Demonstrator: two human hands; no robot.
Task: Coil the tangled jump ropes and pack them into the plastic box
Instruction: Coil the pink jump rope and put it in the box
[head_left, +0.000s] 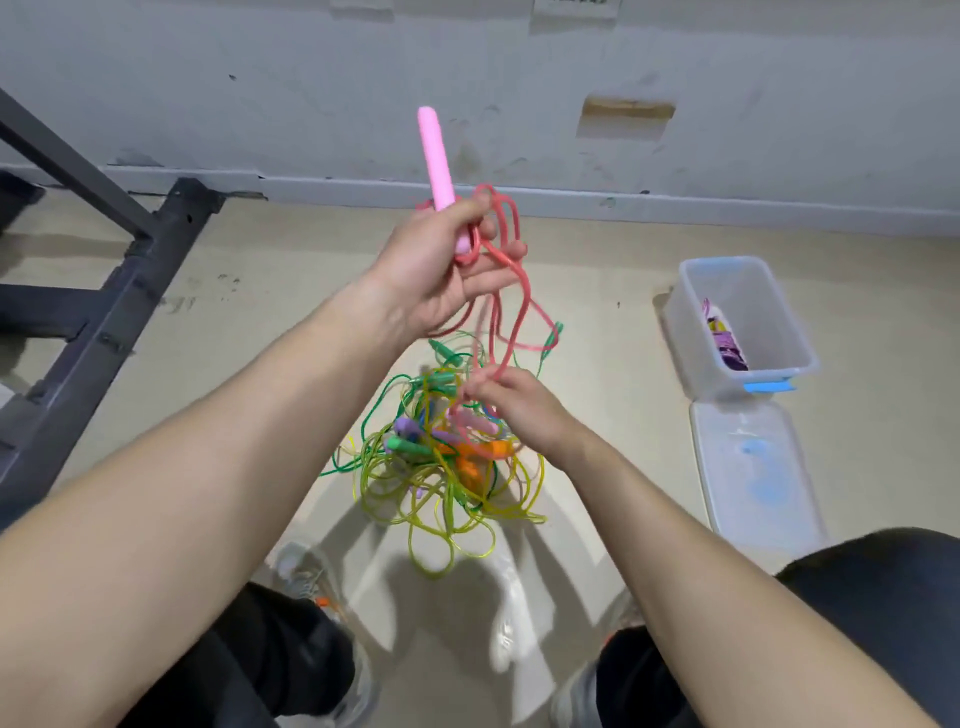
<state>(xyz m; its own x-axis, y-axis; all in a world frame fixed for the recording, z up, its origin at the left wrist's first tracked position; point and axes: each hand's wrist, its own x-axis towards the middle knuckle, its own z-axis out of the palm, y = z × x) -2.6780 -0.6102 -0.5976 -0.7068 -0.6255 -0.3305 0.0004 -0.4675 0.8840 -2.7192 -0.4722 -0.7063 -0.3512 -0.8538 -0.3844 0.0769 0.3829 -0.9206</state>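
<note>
Left hand (436, 270) grips pink handle (434, 156) with rope loops (506, 234); right hand (511, 410) fingers pinch the rope above floor tangle (441, 478). Box (748, 322) at right.

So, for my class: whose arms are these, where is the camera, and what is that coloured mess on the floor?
The camera sits on a person's head, looking down at their own bare arms. The left hand grips a pink handle and loops of pink rope; the right hand pinches that rope lower down. Below, a tangled pile of jump ropes lies on the floor. At right stands an open plastic box with a purple bundle inside, its lid beside it.
</note>
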